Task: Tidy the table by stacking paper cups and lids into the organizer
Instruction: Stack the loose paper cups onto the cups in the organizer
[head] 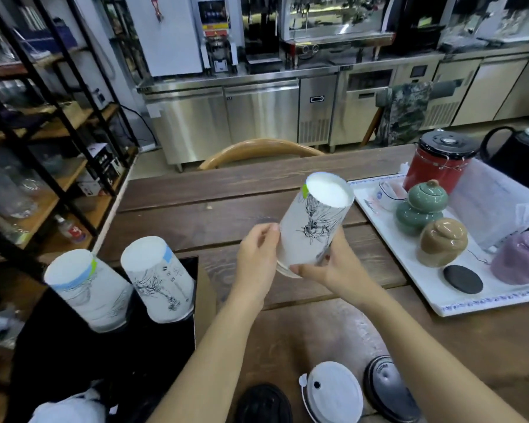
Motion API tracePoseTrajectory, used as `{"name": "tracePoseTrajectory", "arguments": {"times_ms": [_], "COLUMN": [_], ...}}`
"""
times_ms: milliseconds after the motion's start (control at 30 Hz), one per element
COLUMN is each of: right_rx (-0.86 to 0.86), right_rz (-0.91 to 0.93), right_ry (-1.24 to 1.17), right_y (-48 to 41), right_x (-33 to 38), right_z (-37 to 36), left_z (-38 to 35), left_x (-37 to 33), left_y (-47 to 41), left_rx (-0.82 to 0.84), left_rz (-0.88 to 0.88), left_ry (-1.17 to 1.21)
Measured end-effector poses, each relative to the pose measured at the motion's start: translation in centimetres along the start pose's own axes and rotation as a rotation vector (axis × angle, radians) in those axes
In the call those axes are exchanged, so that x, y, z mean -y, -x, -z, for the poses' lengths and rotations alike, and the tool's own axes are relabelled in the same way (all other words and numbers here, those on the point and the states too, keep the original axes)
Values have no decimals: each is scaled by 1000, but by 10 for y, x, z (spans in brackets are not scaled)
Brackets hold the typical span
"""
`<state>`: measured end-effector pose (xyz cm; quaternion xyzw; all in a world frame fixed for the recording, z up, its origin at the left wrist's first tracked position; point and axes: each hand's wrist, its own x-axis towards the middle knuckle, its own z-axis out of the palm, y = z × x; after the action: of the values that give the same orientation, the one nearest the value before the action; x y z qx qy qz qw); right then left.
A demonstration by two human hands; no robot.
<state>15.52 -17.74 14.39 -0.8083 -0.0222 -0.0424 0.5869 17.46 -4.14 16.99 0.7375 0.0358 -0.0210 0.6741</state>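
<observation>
I hold an upside-down white paper cup (315,221) with a black drawing above the middle of the wooden table (226,203). My right hand (333,264) grips its rim from below and my left hand (257,254) touches its left side. Two stacks of upside-down cups (86,288) (159,279) stand in the black organizer (153,340) at the lower left. On the table's near edge lie a black lid (263,404), a white lid (333,392) and a dark grey lid (388,389). More white lids (71,407) sit at the organizer's near end.
A white tray (440,303) on the right carries a red canister (437,163), green, tan and purple lidded jars, a black coaster (462,279) and a small cup. A wooden chair back (260,149) stands beyond the table. Shelving stands on the left, steel counters behind.
</observation>
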Motion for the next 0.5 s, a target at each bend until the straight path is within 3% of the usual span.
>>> {"name": "tracePoseTrajectory", "arguments": {"times_ms": [233, 500], "right_rx": [136, 263], "right_rz": [176, 217], "right_ry": [-73, 22], "right_y": [-3, -18], "right_x": [89, 129], "right_z": [-28, -106], "left_z": [68, 146], "left_x": [-65, -64], "left_y": [25, 32], "left_rx": [-198, -445], "left_rz": [-238, -230], "left_ry": [-64, -63]}}
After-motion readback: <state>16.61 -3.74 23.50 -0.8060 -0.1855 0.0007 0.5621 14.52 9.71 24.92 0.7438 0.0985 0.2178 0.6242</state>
